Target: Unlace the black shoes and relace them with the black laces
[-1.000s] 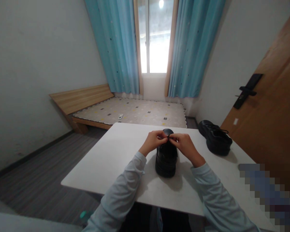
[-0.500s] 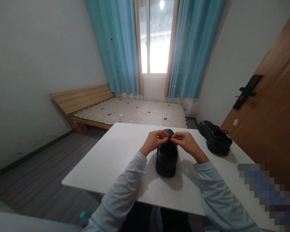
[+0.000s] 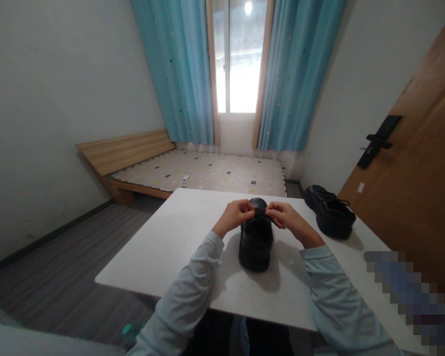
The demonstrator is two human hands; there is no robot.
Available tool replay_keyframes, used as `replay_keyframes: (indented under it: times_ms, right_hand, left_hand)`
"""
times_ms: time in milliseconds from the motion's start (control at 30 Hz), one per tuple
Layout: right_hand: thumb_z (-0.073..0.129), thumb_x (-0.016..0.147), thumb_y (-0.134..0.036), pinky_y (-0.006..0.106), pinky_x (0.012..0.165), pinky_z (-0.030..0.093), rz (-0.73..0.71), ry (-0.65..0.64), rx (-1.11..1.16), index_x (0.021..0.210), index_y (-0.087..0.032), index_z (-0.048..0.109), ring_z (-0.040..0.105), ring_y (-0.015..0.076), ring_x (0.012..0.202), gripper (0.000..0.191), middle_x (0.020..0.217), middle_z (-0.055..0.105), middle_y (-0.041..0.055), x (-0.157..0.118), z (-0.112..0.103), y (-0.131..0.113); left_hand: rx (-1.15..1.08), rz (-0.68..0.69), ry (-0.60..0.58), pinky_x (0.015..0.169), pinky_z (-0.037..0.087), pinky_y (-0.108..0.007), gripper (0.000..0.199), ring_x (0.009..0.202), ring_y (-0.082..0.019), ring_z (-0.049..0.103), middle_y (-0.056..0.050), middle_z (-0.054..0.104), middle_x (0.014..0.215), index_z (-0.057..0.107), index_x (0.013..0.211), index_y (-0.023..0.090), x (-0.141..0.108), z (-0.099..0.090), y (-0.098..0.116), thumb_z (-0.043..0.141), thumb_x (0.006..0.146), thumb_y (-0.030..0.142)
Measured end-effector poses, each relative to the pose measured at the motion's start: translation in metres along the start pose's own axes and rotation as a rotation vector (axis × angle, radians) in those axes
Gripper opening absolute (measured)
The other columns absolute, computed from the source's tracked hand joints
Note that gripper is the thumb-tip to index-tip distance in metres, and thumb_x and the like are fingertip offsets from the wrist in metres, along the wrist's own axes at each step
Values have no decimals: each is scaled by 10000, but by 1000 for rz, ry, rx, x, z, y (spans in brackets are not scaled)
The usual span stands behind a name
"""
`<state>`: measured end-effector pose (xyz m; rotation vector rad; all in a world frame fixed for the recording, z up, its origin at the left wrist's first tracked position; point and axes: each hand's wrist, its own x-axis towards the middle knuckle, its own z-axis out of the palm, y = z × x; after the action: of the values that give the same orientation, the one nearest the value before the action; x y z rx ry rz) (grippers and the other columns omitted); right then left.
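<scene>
The shoe [image 3: 255, 258] at my fingers [image 3: 247, 215] looks smooth and a little glossy; my sleeves [image 3: 193, 279] are of cloth, the table [image 3: 163, 242] smooth, the headboard [image 3: 133, 148] wood-grained.

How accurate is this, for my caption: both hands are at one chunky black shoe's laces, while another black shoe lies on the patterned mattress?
Only the place is wrong: the head view shows the other chunky black shoe on the white table. The left hand and right hand are at the laces of the first shoe.

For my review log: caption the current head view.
Left hand and right hand pinching the laces of a black shoe on a white table; another shoe at right.
</scene>
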<state>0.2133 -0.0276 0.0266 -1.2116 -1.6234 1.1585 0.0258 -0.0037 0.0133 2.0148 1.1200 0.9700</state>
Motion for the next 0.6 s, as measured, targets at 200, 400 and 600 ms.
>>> replay_keyframes:
  times_ms: [200, 400, 600]
  right_hand:
    - [566, 687, -345, 185, 350, 172, 74, -43, 27, 658, -185, 478, 308, 45, 330, 185, 398, 377, -95, -2, -6, -1]
    - [578, 671, -351, 186, 355, 187, 110, -84, 15, 638, -184, 476, 316, 45, 333, 199, 393, 384, -89, -1, -13, 3]
    - [577, 660, -323, 191, 368, 177, 119, -106, -1, 626, -177, 484, 320, 42, 346, 176, 409, 397, -83, -1, -16, 6]
  left_hand:
    - [27, -20, -19, 551, 317, -198, 122, 550, -81, 448, 50, 511, 550, 640, 723, 131, 1, -2, -3, 563, 673, 212]
    - [27, -50, -28, 566, 322, -207, 152, 587, -93, 457, 35, 531, 593, 619, 705, 131, 2, -3, -6, 532, 677, 253]
    - [50, -44, -34, 573, 326, -213, 163, 591, -97, 454, 35, 524, 593, 591, 674, 136, 2, -5, -10, 512, 682, 278]
